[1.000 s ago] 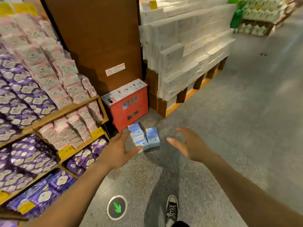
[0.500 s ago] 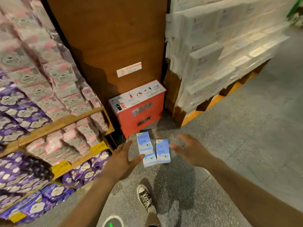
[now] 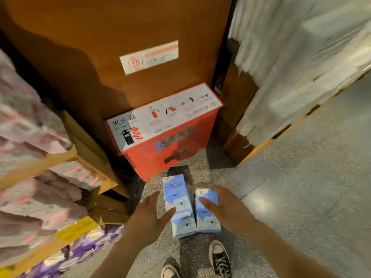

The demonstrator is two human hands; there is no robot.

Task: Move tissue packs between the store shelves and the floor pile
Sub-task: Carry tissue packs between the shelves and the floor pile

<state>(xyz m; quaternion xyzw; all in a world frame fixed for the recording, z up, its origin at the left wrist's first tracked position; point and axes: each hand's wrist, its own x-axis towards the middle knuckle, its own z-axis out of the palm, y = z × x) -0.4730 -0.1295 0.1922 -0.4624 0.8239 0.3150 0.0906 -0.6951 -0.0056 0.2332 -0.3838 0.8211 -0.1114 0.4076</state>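
Two stacks of blue-and-white wrapped tissue packs stand side by side on the grey speckled floor, touching each other, just in front of a red metal fire-extinguisher box with a white printed lid. The left stack is the taller one.

The left hand hangs just beside the left stack with its fingers straight and spread. Its thumb tip reaches the stack's near face, though whether it touches cannot be told. The right hand is over the right stack, also loosely spread: the thumb lies across the top pack and the fingers reach toward its far end, with nothing clamped.

Behind the box rises a brown wooden panel bearing a white sticker. Wooden shelves of pink and purple packs run along the left, and white wrapped bundles are piled on the right. Two black canvas sneakers stand at the near edge.
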